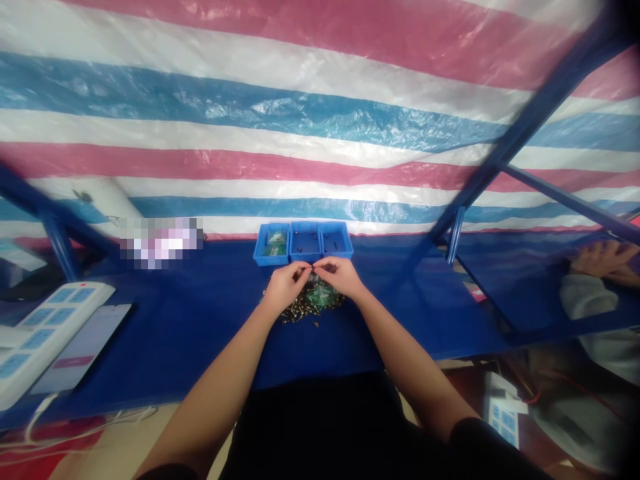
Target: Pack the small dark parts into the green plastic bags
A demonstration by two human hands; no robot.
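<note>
My left hand [287, 288] and my right hand [342, 276] meet over the table, thumbs and fingers pinched together at the tips. Whatever small dark thing they hold between them is too small to name. Just below lies a pile of small brass-coloured metal parts [299, 311], with a green-tinted clear plastic bag [321, 296] on it, partly hidden by my right hand. Beyond my fingertips stand three joined blue bins. Clear greenish packets lie in the left bin [258, 253]; a few tiny dark pieces are in the middle bin [306, 247] and the right bin [340, 245].
On the blue table [200, 313], a white power strip [55, 327] and a phone [83, 350] with a cable lie at the left. Striped plastic sheeting [300, 120] hangs behind. Blue frame bars [480, 173] slant at the right, where another person's hands [603, 260] show.
</note>
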